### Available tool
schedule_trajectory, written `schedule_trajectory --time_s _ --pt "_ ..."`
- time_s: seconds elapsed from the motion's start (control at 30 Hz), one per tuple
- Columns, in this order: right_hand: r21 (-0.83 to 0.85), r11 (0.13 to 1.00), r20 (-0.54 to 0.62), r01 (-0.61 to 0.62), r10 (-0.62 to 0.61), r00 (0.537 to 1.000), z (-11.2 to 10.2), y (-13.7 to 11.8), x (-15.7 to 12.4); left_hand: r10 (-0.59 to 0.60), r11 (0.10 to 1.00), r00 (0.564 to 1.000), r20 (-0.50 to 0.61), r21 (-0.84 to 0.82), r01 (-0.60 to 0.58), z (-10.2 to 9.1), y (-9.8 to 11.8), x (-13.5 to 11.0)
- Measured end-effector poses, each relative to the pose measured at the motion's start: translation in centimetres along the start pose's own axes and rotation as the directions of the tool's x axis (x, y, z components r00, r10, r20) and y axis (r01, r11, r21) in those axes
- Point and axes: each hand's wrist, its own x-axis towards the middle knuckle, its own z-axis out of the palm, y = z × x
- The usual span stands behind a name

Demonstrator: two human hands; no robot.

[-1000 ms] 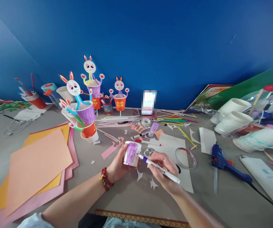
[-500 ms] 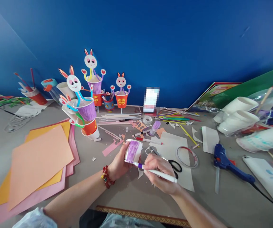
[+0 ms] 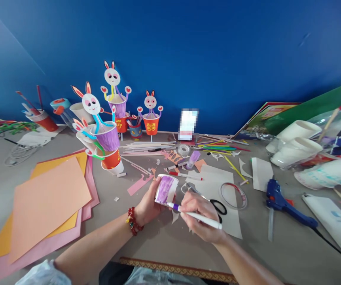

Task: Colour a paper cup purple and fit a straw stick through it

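A white paper cup (image 3: 165, 190), partly coloured purple, is gripped by my left hand (image 3: 148, 204) around its side. Bare white still shows along the cup's right part. My right hand (image 3: 201, 217) pinches a white marker (image 3: 204, 219) with a purple band, its tip at the cup's lower edge. Black-handled scissors (image 3: 218, 207) lie just beyond that hand, on a white sheet of paper (image 3: 232, 221). A red-capped marker (image 3: 185, 175) lies behind the cup.
Rabbit figures in paper cups (image 3: 105, 136) stand at the back left. Coloured paper sheets (image 3: 52, 198) are stacked on the left. To the right are a tape roll (image 3: 233, 195), a blue glue gun (image 3: 286, 206) and white cups (image 3: 298, 150). Sticks and scraps litter the middle.
The marker tip has shifted very slightly to the right along the cup's lower edge. My left hand keeps its hold on the cup; little else differs.
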Motion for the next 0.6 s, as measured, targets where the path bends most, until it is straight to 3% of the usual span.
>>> schedule_trajectory --time_s 0.33,0.47,0.6 --pt "0.013 1.000 -0.005 0.015 -0.015 1.000 -0.35 0.06 0.22 0.013 0.999 0.998 0.068 0.039 -0.016 0.03 0.05 0.08" --pt "-0.024 0.999 -0.091 -0.042 0.040 0.995 -0.55 0.54 -0.11 -0.019 0.999 0.995 0.097 0.041 0.015 -0.04 0.17 0.05" --pt "0.022 1.000 -0.006 -0.003 0.003 1.000 -0.34 0.65 -0.28 -0.009 0.999 0.995 0.099 0.034 0.006 -0.19 0.11 0.14"
